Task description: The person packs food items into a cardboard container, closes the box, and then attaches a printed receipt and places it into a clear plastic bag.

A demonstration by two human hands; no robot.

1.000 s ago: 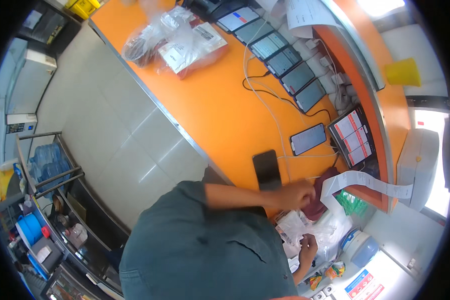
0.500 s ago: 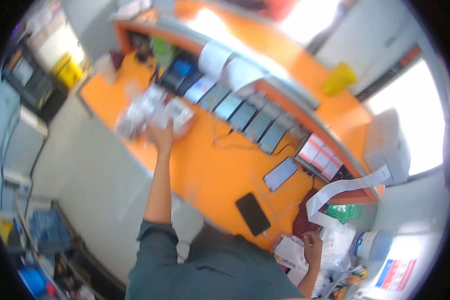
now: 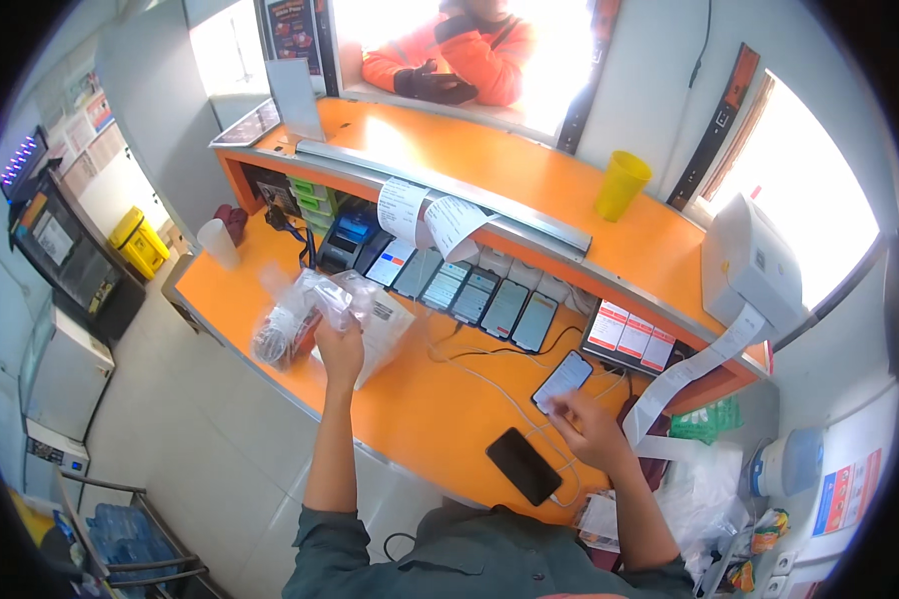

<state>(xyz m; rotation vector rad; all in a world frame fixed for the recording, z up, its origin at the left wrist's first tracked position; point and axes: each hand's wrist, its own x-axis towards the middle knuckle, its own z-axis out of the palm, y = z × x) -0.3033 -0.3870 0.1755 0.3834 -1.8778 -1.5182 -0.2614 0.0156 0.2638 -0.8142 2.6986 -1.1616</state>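
Observation:
A clear plastic bag (image 3: 330,296) stands on the left part of the orange counter, its gathered top gripped by my left hand (image 3: 341,351). Through the film I can make out a reddish item and a white paper beside it; what else it holds is unclear. My right hand (image 3: 593,431) hovers by the lower edge of a lit phone (image 3: 563,381), fingers apart and slightly bent, nothing in them. Whether a fingertip touches the screen I cannot tell. Close to that hand lies a dark-screened phone (image 3: 523,466) with a white cable.
Several phones (image 3: 476,294) lean in a row under the raised shelf, beside a tablet (image 3: 629,336). A label printer (image 3: 756,262) trails a long paper strip. A yellow cup (image 3: 624,186) stands on the shelf. Beyond the window is a person in an orange jacket (image 3: 482,60).
My right hand has moved up and left, from the plastic bags at lower right to the lit phone. My left hand stays at the bag. The view has tilted up, bringing the window person into sight.

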